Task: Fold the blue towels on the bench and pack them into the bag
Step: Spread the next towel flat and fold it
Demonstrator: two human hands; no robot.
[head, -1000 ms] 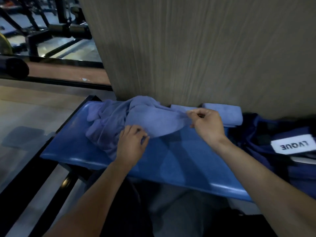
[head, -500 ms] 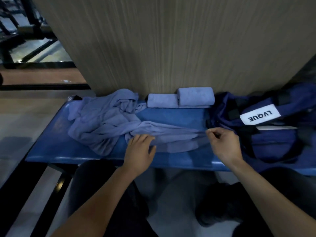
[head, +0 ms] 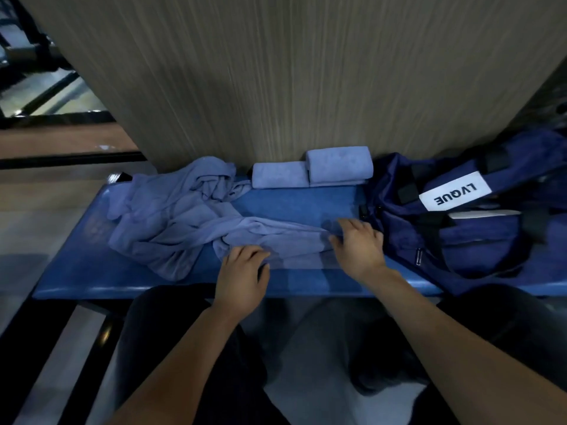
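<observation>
Two folded towels (head: 310, 173) left of bag (head: 460, 216), unpacked; left hand (head: 242, 271), right hand (head: 357, 243) grip released, flattening stretched towel (head: 270, 236); crumpled heap (head: 171, 216) unfolded.

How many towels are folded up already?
2: one folded towel by the wall, a thicker folded towel on its right, next to the bag. Others may be hidden inside it.

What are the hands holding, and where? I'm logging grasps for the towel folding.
Both hands are on one pulled-out towel: the right hand at its right end, the left hand on its near edge. A firm grip cannot be told.
</observation>
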